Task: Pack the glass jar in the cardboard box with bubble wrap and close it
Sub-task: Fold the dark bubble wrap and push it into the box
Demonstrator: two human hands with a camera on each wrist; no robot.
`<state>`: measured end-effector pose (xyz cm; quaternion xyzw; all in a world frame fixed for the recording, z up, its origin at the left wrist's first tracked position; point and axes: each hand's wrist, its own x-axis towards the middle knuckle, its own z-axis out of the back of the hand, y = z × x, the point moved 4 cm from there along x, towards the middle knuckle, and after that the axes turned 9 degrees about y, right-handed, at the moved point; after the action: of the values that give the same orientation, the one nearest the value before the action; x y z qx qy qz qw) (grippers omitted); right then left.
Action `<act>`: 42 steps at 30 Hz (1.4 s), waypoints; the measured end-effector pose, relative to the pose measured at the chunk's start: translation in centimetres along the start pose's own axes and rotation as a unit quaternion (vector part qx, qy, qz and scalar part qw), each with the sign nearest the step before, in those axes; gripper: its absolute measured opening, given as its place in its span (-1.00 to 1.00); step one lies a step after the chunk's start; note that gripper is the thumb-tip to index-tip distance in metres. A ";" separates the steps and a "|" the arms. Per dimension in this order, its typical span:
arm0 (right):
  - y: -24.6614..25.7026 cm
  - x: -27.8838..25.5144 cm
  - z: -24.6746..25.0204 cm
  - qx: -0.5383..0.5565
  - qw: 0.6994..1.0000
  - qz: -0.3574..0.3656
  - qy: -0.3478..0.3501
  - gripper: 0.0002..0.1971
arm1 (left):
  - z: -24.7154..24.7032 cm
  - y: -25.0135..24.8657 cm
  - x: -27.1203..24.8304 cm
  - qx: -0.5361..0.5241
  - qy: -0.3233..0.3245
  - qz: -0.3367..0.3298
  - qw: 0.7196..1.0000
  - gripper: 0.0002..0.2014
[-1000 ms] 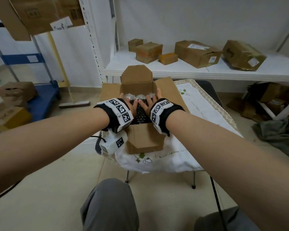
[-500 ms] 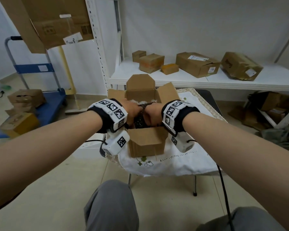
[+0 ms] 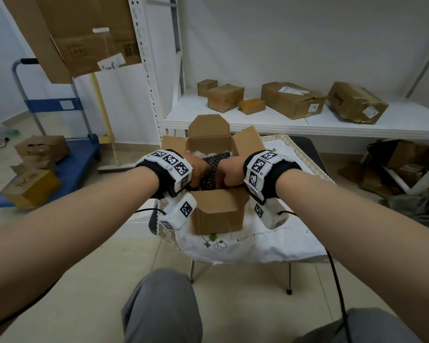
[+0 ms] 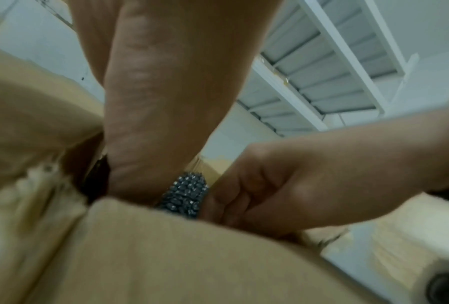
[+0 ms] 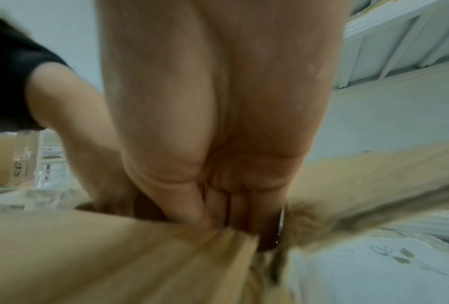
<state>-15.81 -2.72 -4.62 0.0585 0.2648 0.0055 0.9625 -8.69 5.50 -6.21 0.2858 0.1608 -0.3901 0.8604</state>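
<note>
The open cardboard box (image 3: 218,214) stands on a white cloth, all flaps up. Inside it is the jar, wrapped in dark studded bubble wrap (image 3: 212,169), with some clear bubble wrap (image 3: 203,153) behind it. My left hand (image 3: 196,169) and right hand (image 3: 229,173) reach down into the box on either side of the wrapped jar and grip it. Their fingertips are hidden below the box rim. The left wrist view shows the dark bundle (image 4: 184,195) between my left palm (image 4: 145,174) and the curled fingers of my right hand (image 4: 257,197). In the right wrist view, my fingers (image 5: 234,209) go down behind the front flap (image 5: 114,257).
The box sits on a small table under an embroidered white cloth (image 3: 270,243). Behind it, a white shelf (image 3: 394,127) carries several cardboard boxes. A blue trolley (image 3: 67,167) with more boxes stands on the floor at left. My knees (image 3: 159,305) are just below the table.
My hands went from lying flat on top of the bundle to curling round its sides and sinking deeper into the box. The head view has tilted up a little.
</note>
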 end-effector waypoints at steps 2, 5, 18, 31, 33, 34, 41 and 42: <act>-0.8 -0.7 0.8 0.065 0.997 0.021 -0.028 -0.71 | 0.9 0.4 -1.1 -0.031 -0.003 -0.006 1.000 -0.61; -2.5 -1.8 1.4 0.136 0.985 0.052 -0.091 -0.84 | 1.3 1.1 -1.8 -0.103 -0.023 -0.030 0.994 -0.57; -1.2 -4.1 -1.4 0.102 0.988 0.079 0.088 -0.24 | 0.4 0.9 -5.6 -0.239 0.082 -0.051 0.966 -0.26; -1.4 -3.4 1.5 0.138 0.984 0.070 -0.090 -0.83 | 0.0 2.0 -5.2 -0.454 0.018 -0.105 0.884 -0.25; -1.6 -2.9 1.2 0.159 0.978 0.061 -0.117 -0.72 | -0.1 2.5 -4.5 -0.397 0.014 -0.100 0.912 -0.28; -1.8 -2.7 1.0 0.167 0.976 0.055 -0.129 -0.66 | -0.1 2.8 -4.0 -0.352 0.004 -0.091 0.932 -0.30; -1.0 -1.5 0.3 0.096 0.985 0.054 -0.134 -0.79 | -0.3 2.3 -1.0 -0.310 -0.037 -0.133 0.941 -0.31; -1.0 -1.4 0.1 0.100 0.985 0.055 -0.127 -0.81 | -0.2 2.3 -0.7 -0.305 -0.040 -0.133 0.942 -0.33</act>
<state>-16.98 -3.75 -3.89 0.1695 0.1359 0.0245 0.9758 -7.40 7.29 -5.17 -0.0306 0.2738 -0.4443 0.8525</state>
